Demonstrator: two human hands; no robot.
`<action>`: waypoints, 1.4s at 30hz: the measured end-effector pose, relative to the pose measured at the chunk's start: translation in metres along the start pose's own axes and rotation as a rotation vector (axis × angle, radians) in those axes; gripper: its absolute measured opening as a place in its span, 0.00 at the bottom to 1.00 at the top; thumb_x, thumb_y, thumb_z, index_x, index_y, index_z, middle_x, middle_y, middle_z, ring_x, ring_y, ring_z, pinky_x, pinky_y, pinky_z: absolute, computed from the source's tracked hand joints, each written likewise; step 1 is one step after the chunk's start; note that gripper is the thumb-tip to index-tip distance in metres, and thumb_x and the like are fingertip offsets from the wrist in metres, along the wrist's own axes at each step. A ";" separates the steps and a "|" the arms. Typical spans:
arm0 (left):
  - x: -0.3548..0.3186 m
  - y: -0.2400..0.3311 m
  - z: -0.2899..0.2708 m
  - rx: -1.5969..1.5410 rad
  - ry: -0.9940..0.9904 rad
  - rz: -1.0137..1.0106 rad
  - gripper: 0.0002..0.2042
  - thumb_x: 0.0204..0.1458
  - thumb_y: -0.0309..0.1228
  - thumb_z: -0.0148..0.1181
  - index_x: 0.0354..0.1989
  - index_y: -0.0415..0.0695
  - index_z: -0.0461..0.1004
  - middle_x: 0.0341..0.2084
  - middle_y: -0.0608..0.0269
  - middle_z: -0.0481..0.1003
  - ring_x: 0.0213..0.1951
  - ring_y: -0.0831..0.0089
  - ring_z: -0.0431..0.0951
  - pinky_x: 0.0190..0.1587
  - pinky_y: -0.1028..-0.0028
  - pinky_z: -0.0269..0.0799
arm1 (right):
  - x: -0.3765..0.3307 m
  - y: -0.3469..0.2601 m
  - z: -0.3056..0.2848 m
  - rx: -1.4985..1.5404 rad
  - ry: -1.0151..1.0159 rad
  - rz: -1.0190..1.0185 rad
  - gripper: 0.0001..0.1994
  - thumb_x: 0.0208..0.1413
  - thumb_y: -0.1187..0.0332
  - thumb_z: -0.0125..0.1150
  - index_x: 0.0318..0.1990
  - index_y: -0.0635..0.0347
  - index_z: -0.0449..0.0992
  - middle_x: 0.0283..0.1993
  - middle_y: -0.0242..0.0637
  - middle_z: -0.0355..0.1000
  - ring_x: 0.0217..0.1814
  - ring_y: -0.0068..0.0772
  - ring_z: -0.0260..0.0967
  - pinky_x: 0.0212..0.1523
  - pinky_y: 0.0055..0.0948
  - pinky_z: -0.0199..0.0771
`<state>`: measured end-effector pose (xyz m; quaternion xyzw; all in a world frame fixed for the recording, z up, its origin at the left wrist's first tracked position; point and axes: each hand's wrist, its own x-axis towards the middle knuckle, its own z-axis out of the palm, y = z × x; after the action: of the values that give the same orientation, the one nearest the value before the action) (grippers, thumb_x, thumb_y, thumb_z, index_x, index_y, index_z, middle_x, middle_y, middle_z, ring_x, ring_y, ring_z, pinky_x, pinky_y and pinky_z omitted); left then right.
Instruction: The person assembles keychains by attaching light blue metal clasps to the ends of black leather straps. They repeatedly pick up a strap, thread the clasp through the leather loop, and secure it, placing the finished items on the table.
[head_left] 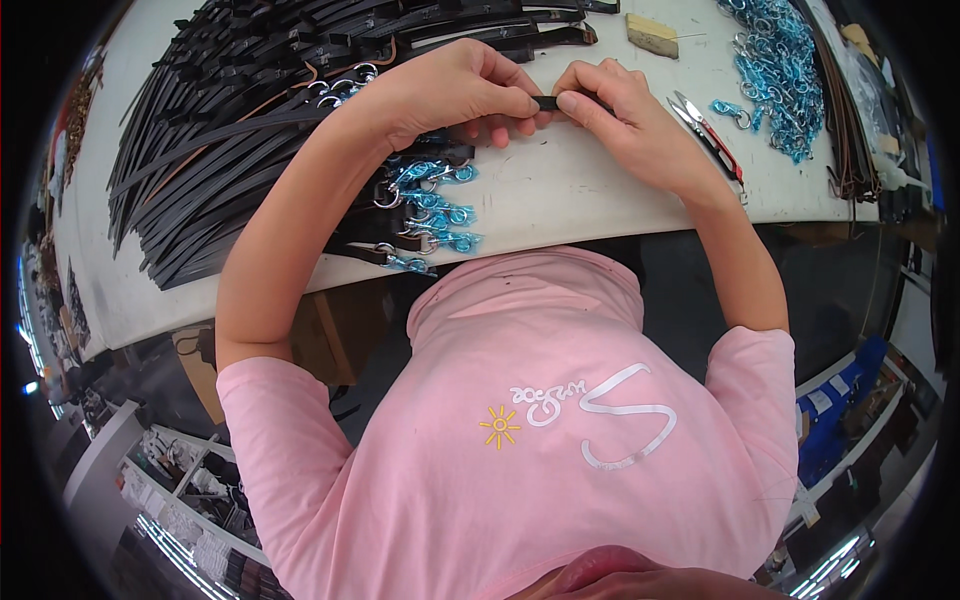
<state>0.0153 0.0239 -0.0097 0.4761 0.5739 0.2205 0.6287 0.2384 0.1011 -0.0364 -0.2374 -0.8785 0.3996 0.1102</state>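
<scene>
We see the left hand (455, 95) and right hand (625, 115) pinching a black strap (547, 103) at top centre, some straps (215, 215) at upper left already bearing blue-wrapped clips (435, 205), while loose clips (775, 75) lie heaped at upper right.

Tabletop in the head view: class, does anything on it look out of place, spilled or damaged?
Only a small oddity: one blue-wrapped clasp sits just left of the main heap of clasps, looking strayed from the rest. Nothing else on the white table plainly looks spilled or damaged.
</scene>
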 end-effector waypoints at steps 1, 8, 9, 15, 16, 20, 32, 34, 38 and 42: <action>0.000 0.000 0.001 -0.005 0.001 0.003 0.10 0.56 0.35 0.63 0.38 0.41 0.82 0.27 0.70 0.81 0.24 0.88 0.75 0.24 0.85 0.64 | 0.000 0.000 0.000 -0.007 -0.002 -0.003 0.11 0.66 0.59 0.51 0.41 0.53 0.76 0.33 0.37 0.68 0.45 0.40 0.58 0.55 0.39 0.55; -0.001 0.000 0.001 -0.002 -0.001 0.011 0.10 0.56 0.35 0.63 0.39 0.41 0.82 0.27 0.70 0.81 0.24 0.88 0.75 0.24 0.85 0.64 | 0.001 -0.002 -0.001 -0.011 -0.020 -0.024 0.11 0.67 0.59 0.49 0.41 0.53 0.75 0.32 0.35 0.67 0.44 0.36 0.59 0.57 0.37 0.52; -0.001 0.000 0.001 0.003 0.007 0.010 0.10 0.56 0.35 0.63 0.39 0.41 0.82 0.27 0.70 0.81 0.24 0.88 0.74 0.24 0.85 0.64 | 0.001 -0.002 -0.002 -0.025 -0.034 -0.024 0.11 0.67 0.60 0.49 0.41 0.54 0.75 0.33 0.34 0.67 0.45 0.34 0.59 0.57 0.35 0.52; 0.001 -0.003 0.000 -0.029 -0.001 0.019 0.10 0.57 0.34 0.62 0.38 0.40 0.82 0.26 0.70 0.81 0.23 0.88 0.74 0.23 0.85 0.64 | 0.001 -0.002 -0.003 -0.049 -0.053 -0.026 0.10 0.68 0.61 0.49 0.42 0.55 0.75 0.34 0.32 0.66 0.46 0.32 0.58 0.56 0.32 0.52; 0.001 -0.003 0.000 -0.020 -0.001 0.030 0.10 0.58 0.34 0.62 0.38 0.40 0.82 0.26 0.70 0.81 0.23 0.88 0.74 0.23 0.85 0.64 | 0.001 -0.002 -0.003 -0.048 -0.052 -0.026 0.10 0.68 0.61 0.49 0.42 0.55 0.75 0.34 0.32 0.66 0.45 0.32 0.58 0.56 0.32 0.52; 0.000 -0.003 0.004 0.008 0.026 0.039 0.10 0.58 0.35 0.61 0.38 0.40 0.83 0.25 0.71 0.80 0.22 0.88 0.73 0.23 0.86 0.64 | 0.001 -0.004 -0.003 -0.046 -0.053 -0.021 0.10 0.68 0.61 0.49 0.43 0.55 0.74 0.34 0.34 0.65 0.46 0.33 0.58 0.56 0.33 0.52; 0.001 -0.004 0.003 0.015 -0.002 0.046 0.12 0.58 0.35 0.59 0.41 0.40 0.82 0.24 0.72 0.79 0.22 0.88 0.73 0.23 0.87 0.63 | 0.000 -0.004 -0.003 -0.052 -0.051 -0.015 0.11 0.68 0.60 0.49 0.43 0.55 0.73 0.36 0.36 0.64 0.46 0.36 0.57 0.57 0.34 0.52; 0.001 -0.004 0.001 0.013 -0.013 0.051 0.12 0.58 0.35 0.59 0.41 0.40 0.82 0.25 0.71 0.79 0.22 0.88 0.73 0.23 0.87 0.63 | 0.001 -0.003 -0.004 -0.053 -0.060 -0.023 0.11 0.68 0.60 0.49 0.43 0.55 0.73 0.36 0.36 0.64 0.47 0.36 0.57 0.57 0.34 0.53; 0.001 -0.004 0.003 0.023 -0.010 0.050 0.12 0.59 0.34 0.59 0.42 0.40 0.82 0.26 0.71 0.79 0.22 0.88 0.73 0.23 0.87 0.63 | 0.000 -0.004 -0.004 -0.050 -0.064 -0.024 0.11 0.68 0.59 0.49 0.44 0.55 0.73 0.37 0.37 0.65 0.47 0.37 0.58 0.56 0.34 0.54; 0.001 -0.006 0.003 0.025 -0.003 0.064 0.12 0.59 0.35 0.58 0.42 0.40 0.82 0.26 0.72 0.79 0.23 0.88 0.73 0.23 0.87 0.64 | 0.000 -0.007 -0.005 -0.047 -0.069 0.003 0.11 0.68 0.59 0.50 0.44 0.54 0.74 0.38 0.37 0.65 0.47 0.38 0.57 0.56 0.35 0.54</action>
<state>0.0162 0.0209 -0.0153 0.5023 0.5602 0.2326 0.6163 0.2384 0.1005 -0.0279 -0.2275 -0.8905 0.3871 0.0737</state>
